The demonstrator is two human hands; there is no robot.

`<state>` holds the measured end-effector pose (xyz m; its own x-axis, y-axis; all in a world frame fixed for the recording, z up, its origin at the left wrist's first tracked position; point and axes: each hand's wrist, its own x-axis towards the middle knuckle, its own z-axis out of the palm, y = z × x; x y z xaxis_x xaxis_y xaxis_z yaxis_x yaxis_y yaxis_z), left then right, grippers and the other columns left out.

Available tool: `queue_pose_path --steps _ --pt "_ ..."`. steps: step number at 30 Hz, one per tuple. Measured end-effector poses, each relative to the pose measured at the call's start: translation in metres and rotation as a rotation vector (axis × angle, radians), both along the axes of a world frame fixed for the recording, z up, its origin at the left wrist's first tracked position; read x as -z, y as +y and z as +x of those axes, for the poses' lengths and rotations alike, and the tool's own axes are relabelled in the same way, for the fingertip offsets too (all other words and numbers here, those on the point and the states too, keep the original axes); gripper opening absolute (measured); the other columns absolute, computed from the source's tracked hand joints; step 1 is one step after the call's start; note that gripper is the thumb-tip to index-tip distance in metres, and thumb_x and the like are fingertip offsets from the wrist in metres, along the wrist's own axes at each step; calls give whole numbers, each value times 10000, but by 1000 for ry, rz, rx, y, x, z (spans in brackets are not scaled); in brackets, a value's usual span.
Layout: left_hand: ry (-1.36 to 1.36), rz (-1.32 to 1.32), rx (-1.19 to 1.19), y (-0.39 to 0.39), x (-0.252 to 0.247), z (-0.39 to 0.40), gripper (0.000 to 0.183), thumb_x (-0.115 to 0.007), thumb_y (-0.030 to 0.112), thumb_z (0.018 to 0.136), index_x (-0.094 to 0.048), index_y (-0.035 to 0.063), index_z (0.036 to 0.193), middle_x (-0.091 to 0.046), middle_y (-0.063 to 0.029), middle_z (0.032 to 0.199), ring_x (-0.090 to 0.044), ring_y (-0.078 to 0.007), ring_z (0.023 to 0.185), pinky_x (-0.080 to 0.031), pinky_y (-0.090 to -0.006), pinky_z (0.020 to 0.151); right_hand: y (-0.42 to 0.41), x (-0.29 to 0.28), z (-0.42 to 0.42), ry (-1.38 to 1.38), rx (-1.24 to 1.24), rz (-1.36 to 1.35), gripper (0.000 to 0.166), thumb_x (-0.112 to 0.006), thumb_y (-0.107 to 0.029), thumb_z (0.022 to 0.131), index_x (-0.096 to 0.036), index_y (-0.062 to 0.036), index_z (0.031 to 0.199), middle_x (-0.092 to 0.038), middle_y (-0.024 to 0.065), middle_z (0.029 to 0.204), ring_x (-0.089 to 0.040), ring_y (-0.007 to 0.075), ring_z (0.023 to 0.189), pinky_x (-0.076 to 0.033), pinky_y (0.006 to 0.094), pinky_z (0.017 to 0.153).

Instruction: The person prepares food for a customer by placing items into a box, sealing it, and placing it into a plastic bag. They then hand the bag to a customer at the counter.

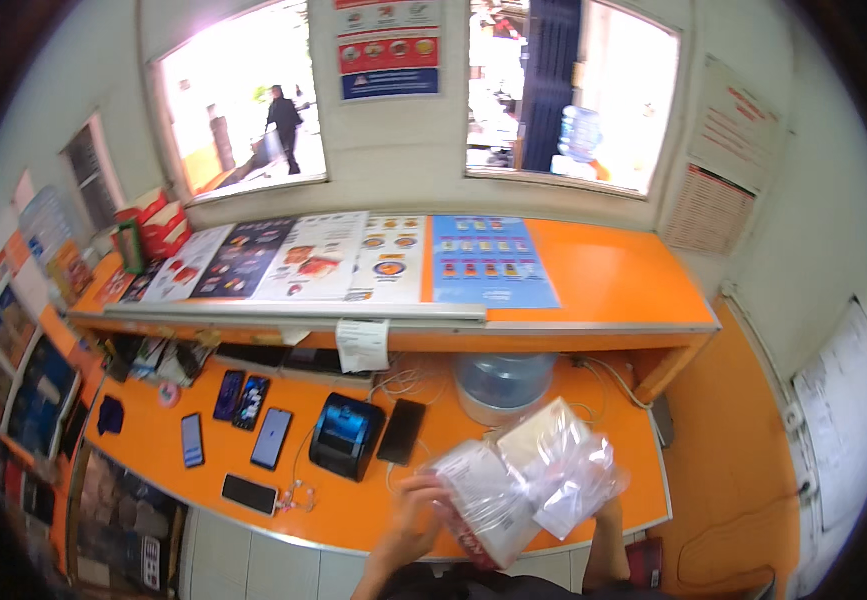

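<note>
Near the front edge of the orange counter [358,517], my left hand [414,517] is at the left side of a plastic-wrapped red and white package [486,499]. A bunched clear plastic bag [572,480] lies against the package's right side, with a cream-coloured packet [542,435] behind it. My right hand [609,514] is under the bag's right side, its fingers mostly hidden by the plastic. A black phone [402,431] lies left of the package, beside a small black printer [345,436].
Several phones [272,439] lie on the left of the counter. A large clear round container [504,382] stands behind the packets. Above runs an orange shelf [613,270] with menu sheets [313,259]. A person [284,127] is outside the left window.
</note>
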<state>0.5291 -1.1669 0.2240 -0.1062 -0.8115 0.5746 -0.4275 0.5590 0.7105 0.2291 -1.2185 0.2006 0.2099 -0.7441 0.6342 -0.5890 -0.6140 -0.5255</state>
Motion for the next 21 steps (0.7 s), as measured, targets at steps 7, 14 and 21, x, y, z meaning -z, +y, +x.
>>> queue_pose_path --steps 7,14,21 --pt "-255 354 -397 36 54 107 122 -495 103 837 -573 25 888 -583 -158 850 -560 -331 862 -436 -383 776 -73 -146 0 -63 328 -281 170 -642 -141 668 -530 -28 730 -498 71 622 -508 253 564 -408 381 556" --pt "-456 745 -365 66 113 137 188 -503 195 849 -590 54 937 -607 -214 864 -589 -355 769 -474 -415 658 -171 -231 -14 -353 491 -668 177 -538 -21 640 -599 23 800 -584 141 653 -579 280 621 -435 374 620" --pt "-374 578 -319 45 126 99 179 -476 171 848 -590 38 886 -616 -178 796 -572 -371 654 -468 -432 580 -270 -202 -21 -181 605 -492 150 -590 -67 650 -594 34 761 -590 200 714 -548 361 650 -418 399 604"
